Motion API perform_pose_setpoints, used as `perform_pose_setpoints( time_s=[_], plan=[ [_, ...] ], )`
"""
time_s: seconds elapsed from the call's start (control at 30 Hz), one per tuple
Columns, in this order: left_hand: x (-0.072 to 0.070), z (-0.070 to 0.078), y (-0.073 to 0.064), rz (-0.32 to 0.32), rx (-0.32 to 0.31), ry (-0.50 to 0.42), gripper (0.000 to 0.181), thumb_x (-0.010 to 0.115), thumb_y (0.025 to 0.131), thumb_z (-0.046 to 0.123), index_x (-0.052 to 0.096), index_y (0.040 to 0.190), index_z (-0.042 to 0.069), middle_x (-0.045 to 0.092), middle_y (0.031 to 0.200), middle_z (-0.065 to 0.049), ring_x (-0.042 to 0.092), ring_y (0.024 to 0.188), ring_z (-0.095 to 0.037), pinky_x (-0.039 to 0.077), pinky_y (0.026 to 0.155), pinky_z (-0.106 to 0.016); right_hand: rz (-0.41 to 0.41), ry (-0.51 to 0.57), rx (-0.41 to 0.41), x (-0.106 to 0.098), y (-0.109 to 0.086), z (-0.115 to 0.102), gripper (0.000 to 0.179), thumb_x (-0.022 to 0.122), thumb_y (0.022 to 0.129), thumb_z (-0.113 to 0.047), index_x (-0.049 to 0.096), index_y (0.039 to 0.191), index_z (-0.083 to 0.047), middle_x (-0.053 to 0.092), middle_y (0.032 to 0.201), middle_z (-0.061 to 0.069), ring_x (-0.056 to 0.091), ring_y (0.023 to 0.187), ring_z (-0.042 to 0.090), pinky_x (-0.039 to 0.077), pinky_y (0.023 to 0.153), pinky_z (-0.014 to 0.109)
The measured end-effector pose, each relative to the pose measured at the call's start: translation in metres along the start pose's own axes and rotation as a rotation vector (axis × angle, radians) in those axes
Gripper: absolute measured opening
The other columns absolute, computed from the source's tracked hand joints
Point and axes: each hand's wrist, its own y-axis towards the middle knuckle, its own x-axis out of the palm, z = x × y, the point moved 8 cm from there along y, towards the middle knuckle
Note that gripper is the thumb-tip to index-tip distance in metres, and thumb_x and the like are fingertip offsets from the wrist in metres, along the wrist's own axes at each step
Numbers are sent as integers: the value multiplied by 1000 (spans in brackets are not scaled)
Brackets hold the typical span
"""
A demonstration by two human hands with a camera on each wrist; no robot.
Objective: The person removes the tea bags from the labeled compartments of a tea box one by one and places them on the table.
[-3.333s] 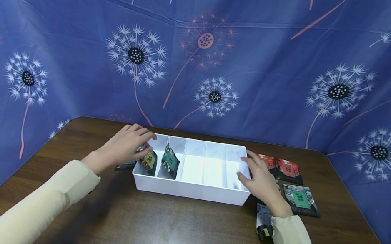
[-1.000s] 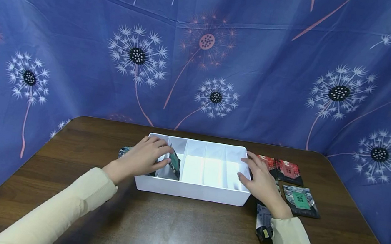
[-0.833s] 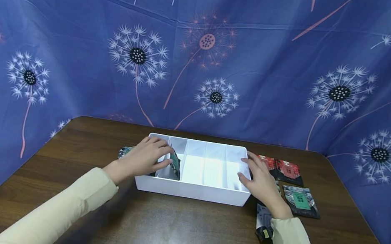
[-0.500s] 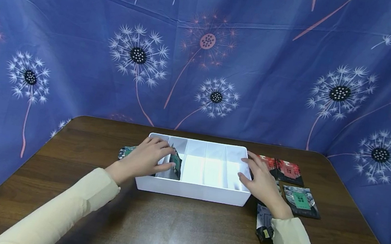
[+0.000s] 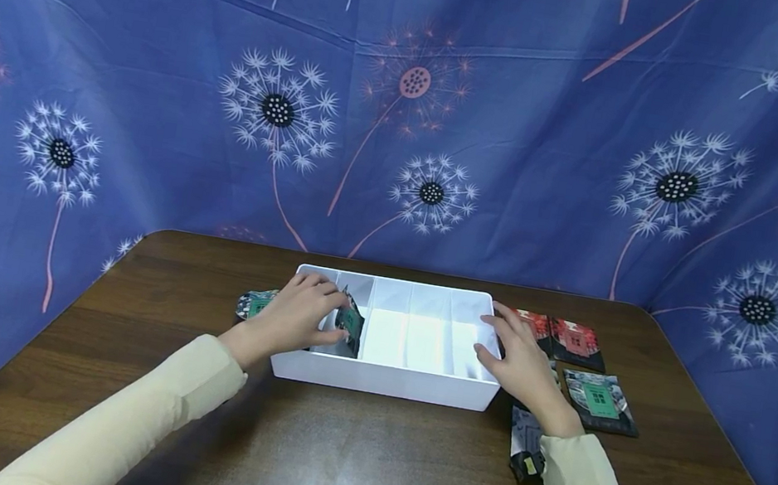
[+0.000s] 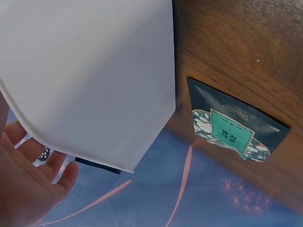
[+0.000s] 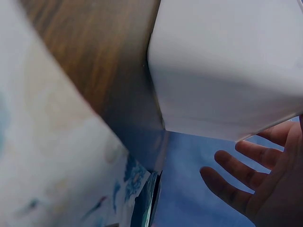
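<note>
A white divided box [image 5: 384, 379] stands on the brown table. My left hand [image 5: 295, 312] reaches over its left end, thumb and fingertips touching a dark packet with a green label [image 5: 351, 329] that stands upright in the second compartment. This hand hides most of the leftmost compartment. In the left wrist view, the same hand [image 6: 28, 198] has its fingers spread and slightly bent past the box rim. My right hand [image 5: 522, 363] rests at the box's right end, fingers apart and thumb over the rim; its loose fingers [image 7: 232, 189] show in the right wrist view.
Left of the box lies another green-labelled packet [image 6: 232, 127]. On the right are red packets [image 5: 574, 339], a green-labelled packet [image 5: 599, 400] and a grey-black packet [image 5: 525, 443] near my right sleeve. A blue dandelion-print cloth [image 5: 527, 129] hangs behind the table.
My left hand has moved from the leftmost compartment and its yellow-labelled packet to the second one. The green-labelled packet there now stands further right, by the divider. My right hand has stayed put.
</note>
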Motion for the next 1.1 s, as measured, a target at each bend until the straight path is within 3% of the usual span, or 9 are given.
perform_pose_setpoints(
  time_s=[0.23, 0.67, 1.1],
  plan=[
    [1, -2, 1, -16, -39, 2, 35, 72, 75, 38, 68, 100, 14, 66, 104, -3, 51, 108, -25, 36, 97, -47, -5, 4, 5, 0, 0, 0, 47, 63, 83, -26, 53, 124, -5, 33, 143, 16, 33, 128, 40, 35, 91, 62],
    [-4, -2, 2, -22, -52, -52, 35, 76, 72, 29, 66, 102, 13, 65, 106, -3, 51, 109, -25, 36, 97, -46, -4, 2, 9, 1, 0, 2, 48, 63, 83, -26, 53, 125, -5, 33, 143, 16, 33, 128, 39, 35, 91, 63],
    [-17, -2, 6, 35, -45, -65, 36, 78, 71, 24, 66, 103, 14, 65, 107, -2, 52, 105, -22, 39, 94, -42, 1, 5, -1, -1, 0, -1, 48, 62, 83, -27, 52, 125, -4, 33, 143, 16, 33, 127, 39, 36, 91, 63]
  ],
)
